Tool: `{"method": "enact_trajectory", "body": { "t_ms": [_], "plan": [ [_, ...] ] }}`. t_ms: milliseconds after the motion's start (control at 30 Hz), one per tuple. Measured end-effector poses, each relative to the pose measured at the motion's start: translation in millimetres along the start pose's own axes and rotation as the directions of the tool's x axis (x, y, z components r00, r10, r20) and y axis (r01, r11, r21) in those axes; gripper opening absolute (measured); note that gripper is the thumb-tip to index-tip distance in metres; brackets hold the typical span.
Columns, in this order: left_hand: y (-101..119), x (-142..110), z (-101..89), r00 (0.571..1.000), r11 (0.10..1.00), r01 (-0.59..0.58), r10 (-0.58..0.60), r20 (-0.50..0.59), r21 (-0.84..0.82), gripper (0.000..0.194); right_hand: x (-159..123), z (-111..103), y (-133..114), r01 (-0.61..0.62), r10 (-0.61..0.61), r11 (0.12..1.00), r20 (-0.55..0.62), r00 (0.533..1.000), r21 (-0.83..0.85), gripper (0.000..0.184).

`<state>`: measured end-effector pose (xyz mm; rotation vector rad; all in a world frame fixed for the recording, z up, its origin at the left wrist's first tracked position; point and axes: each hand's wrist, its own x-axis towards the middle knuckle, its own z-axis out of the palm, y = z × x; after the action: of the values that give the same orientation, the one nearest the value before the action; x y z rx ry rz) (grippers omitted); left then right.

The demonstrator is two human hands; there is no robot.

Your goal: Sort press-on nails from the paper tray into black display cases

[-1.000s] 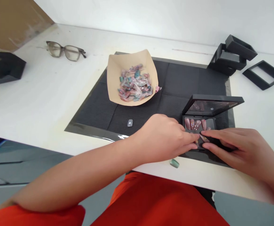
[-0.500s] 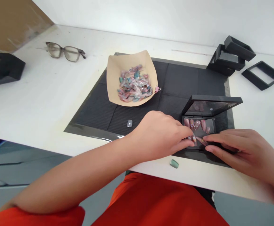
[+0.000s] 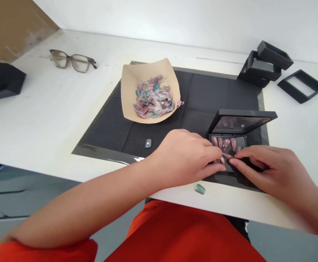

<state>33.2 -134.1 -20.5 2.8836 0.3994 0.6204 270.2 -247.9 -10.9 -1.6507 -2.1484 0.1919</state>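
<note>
A black hinged case (image 3: 239,168) with a clear window in its raised lid (image 3: 243,124) lies on the dark mat. Several pinkish press-on nails (image 3: 226,145) rest on its grey inner surface, some with small decorations. My right hand (image 3: 276,169) pinches a slim press-on nail (image 3: 228,155) between thumb and forefinger, low over the case. From the left, my left hand (image 3: 190,158) reaches in with its thumb and forefinger bent around a press-on nail (image 3: 222,160) at the case's near left part. These fingers partly hide the nails there.
A paper tray (image 3: 128,98) filled with bagged nails stands on the black mat (image 3: 101,127). One grey star nail (image 3: 148,143) lies on the mat, a green nail (image 3: 200,189) at the table edge. Glasses (image 3: 73,61) and black frames (image 3: 268,67) are farther back.
The slim nail at my right fingertips has been lifted and turned, and my right hand has shifted left toward my left fingers. My left hand keeps nearly the same place. The view has shifted slightly.
</note>
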Motion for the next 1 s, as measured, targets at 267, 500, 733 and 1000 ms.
{"method": "enact_trajectory", "body": {
  "t_ms": [267, 500, 733, 1000],
  "plan": [
    [3, 4, 3.7, 0.997, 0.998, 0.054, -0.052, 0.054, -0.034, 0.026, 0, 0, -2, 0.089, -0.091, 0.996, 0.041, 0.995, 0.031, 0.03],
    [3, 4, 2.4, 0.993, 0.998, 0.062, -0.059, 0.099, -0.031, 0.028, 2, -2, 0, 0.11, -0.108, 0.992, -0.028, 0.994, 0.059, 0.025],
    [3, 1, -2.3, 1.0, 0.999, -0.029, 0.029, 0.003, 0.016, 0.029, -5, 2, 7, 0.008, -0.008, 1.0, -0.063, 0.998, -0.006, 0.03],
    [-1, 0, -6.7, 1.0, 0.999, -0.011, 0.01, 0.021, 0.035, 0.03, -1, -4, 8, 0.045, -0.047, 0.998, 0.06, 0.997, 0.046, 0.024]
  ]
}}
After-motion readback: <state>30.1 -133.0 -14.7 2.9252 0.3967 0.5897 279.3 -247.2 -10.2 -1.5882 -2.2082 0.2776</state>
